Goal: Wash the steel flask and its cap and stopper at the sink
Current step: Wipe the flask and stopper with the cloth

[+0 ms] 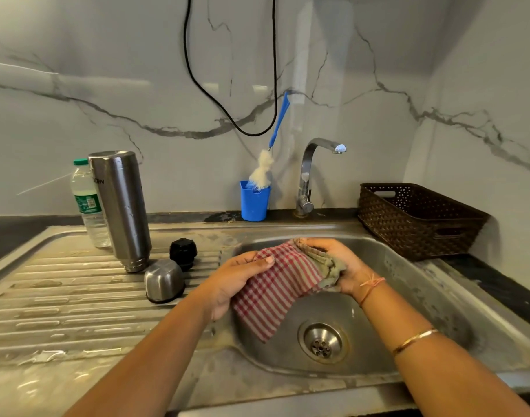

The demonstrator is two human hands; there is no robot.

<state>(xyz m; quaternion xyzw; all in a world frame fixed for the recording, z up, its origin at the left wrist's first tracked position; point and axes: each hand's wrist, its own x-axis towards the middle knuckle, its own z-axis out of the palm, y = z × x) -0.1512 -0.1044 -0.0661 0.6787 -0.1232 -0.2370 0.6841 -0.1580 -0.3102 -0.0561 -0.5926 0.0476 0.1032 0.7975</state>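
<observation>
The flask stands upside down on the draining board, cap and stopper beside it, all seemingly washed, while over the sink the left hand and right hand curl their fingers round a checked cloth.

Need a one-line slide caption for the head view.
Left hand and right hand hold a checked cloth over the sink; flask, cap, stopper rest on the drainboard.

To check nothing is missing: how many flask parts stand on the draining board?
3: the steel flask, upside down; the steel cap in front of it; the black stopper right of the flask. None looks hidden.
</observation>
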